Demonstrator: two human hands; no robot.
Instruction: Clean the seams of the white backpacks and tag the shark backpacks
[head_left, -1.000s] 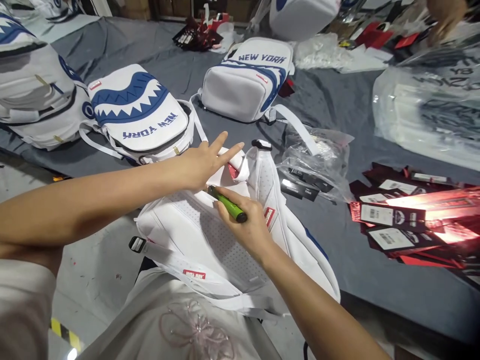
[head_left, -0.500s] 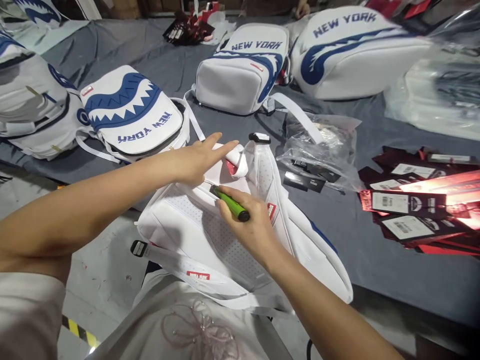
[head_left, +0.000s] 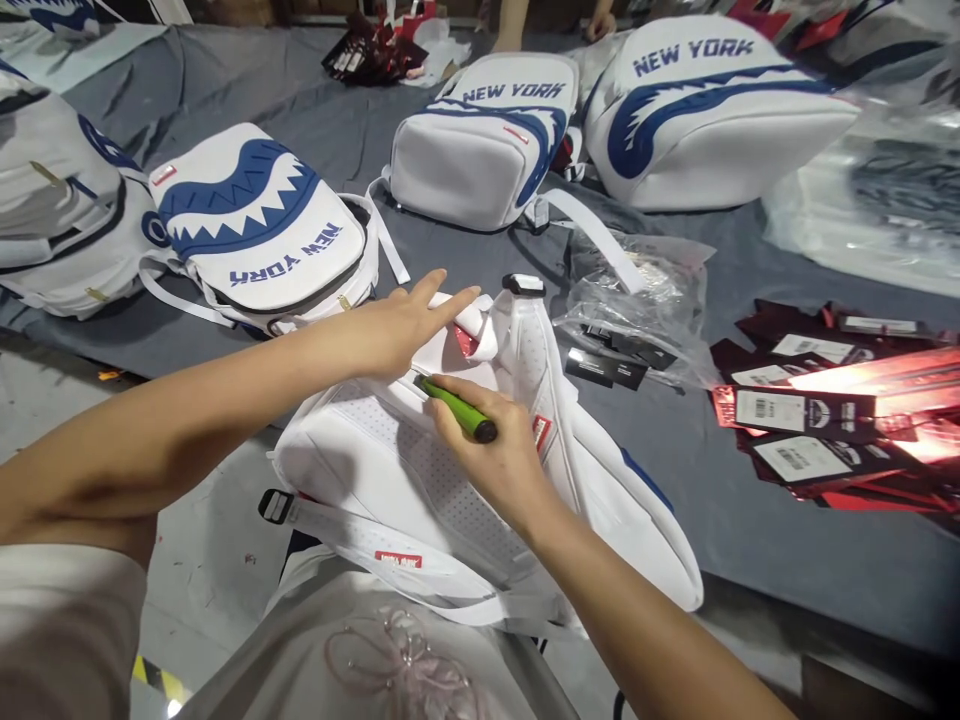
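Backpack [head_left: 420, 480] lay back-up under both your hands, soft and light, I judged; grip its strap. Your left hand [head_left: 397, 330] pressed flat, fingers spread. Your right hand [head_left: 499, 450] clenched a green marker [head_left: 457, 408].

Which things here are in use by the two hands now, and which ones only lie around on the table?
In use:
- left hand, pressing on the white backpack
- right hand, holding the green pen

Lying about:
- shark-mouth backpack
- two New York backpacks
- plastic bags
- red hang tags
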